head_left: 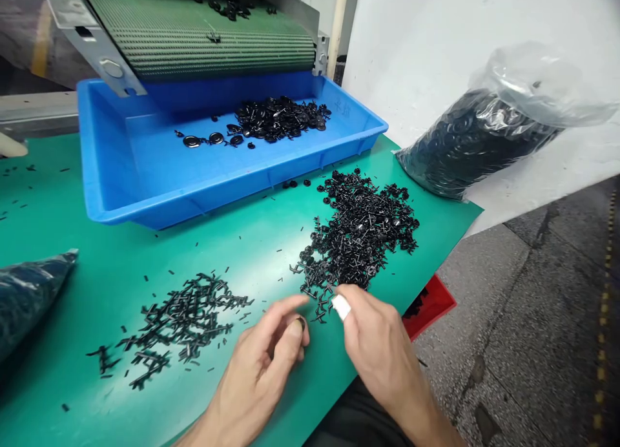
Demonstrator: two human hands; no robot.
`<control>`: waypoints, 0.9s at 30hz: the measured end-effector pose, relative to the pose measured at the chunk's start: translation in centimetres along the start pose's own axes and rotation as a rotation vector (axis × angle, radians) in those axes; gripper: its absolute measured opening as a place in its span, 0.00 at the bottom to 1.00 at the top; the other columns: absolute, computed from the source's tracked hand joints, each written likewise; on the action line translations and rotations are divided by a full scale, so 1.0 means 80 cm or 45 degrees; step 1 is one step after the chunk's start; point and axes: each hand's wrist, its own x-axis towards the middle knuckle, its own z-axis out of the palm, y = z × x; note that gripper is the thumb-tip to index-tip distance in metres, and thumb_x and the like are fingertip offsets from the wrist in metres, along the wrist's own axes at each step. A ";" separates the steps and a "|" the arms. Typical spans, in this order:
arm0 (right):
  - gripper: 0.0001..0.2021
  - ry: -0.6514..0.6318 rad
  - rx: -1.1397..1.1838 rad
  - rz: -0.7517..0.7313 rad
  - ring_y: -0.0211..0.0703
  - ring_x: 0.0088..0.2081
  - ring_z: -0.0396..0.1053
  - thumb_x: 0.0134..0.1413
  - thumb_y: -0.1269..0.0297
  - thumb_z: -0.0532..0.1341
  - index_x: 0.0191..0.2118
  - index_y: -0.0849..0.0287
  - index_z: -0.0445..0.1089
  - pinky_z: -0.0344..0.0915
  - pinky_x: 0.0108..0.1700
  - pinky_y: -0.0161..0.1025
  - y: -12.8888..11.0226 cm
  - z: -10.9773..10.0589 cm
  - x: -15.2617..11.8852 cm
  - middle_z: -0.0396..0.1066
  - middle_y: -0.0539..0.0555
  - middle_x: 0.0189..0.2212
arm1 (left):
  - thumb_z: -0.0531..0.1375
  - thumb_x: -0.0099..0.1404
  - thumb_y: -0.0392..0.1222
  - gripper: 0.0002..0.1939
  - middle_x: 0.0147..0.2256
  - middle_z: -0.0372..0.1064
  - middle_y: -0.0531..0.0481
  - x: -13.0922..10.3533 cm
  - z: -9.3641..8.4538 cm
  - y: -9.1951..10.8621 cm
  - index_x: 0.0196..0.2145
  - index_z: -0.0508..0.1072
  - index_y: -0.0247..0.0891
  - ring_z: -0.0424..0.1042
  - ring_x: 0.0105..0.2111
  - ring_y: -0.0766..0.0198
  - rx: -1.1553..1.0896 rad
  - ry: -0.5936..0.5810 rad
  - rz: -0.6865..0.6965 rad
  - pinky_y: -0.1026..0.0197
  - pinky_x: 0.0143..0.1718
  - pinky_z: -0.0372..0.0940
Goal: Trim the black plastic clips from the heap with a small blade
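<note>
Although a green table top [252,247] spans much of the view, its edge at the right lies near the large heap of black parts; if that heap were pushed outward, pieces could be sent over the edge, onto the floor or into the red bin [438,303] below. A green belt [174,27] is set sloping over a blue tray [232,195]; black parts are borne on both, and should one be shed past the rim, it could be mixed with those on the table. A filled clear bag [465,130] is leaned on the wall at the right, its mouth loosely gathered; a spill could be caused by a knock. The large heap [358,227] is spread in front of the tray; a smaller heap of branched pieces [194,311] is set apart at the left, with stray bits between that could be swept into either.

The left hand [256,376] is partly curled, thumb drawn to the fingers; a dark spot is seen there, but whether a part is gripped cannot be told. The right hand [382,350] is bent at the heap's near edge, its grip hidden; precise feel could be dulled by the white wrap [341,307] on its thumb.
</note>
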 end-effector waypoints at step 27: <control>0.22 -0.146 0.555 -0.265 0.38 0.42 0.70 0.55 0.82 0.48 0.46 0.54 0.72 0.67 0.44 0.36 -0.011 -0.012 0.011 0.71 0.50 0.41 | 0.66 0.60 0.45 0.16 0.26 0.72 0.55 0.012 -0.003 0.004 0.41 0.66 0.40 0.64 0.20 0.70 -0.818 0.026 -0.291 0.68 0.19 0.56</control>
